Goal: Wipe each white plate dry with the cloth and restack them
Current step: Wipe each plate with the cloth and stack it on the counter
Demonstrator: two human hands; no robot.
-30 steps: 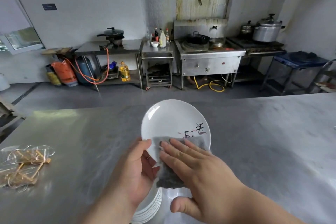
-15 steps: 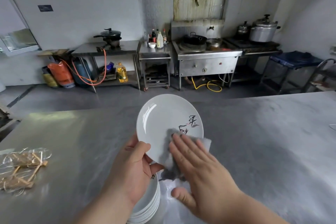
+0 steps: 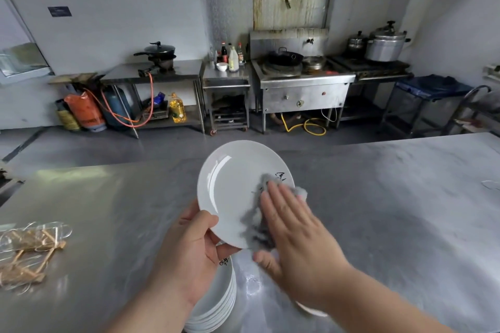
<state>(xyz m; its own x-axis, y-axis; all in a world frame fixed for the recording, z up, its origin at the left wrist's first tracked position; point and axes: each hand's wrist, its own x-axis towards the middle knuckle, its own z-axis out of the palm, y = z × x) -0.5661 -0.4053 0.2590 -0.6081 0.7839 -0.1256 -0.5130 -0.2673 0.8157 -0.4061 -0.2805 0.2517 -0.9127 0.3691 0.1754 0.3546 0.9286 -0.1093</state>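
Here, the left hand (image 3: 189, 249) grips the round white ceramic plate (image 3: 232, 189) while the right hand's (image 3: 297, 240) straight fingers (image 3: 281, 203) press the grey cloth (image 3: 257, 222) onto it.

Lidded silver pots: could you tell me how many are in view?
2: the small pot and, right of it, the large pot, both back right; more could be hidden.

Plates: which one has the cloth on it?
The tilted plate gripped by the left hand, above the stack; the right hand presses the cloth on it.

One left hand (image 3: 189, 251), one right hand (image 3: 297, 246), one held plate (image 3: 232, 186), one plate stack (image 3: 216, 305), one cloth (image 3: 257, 224)
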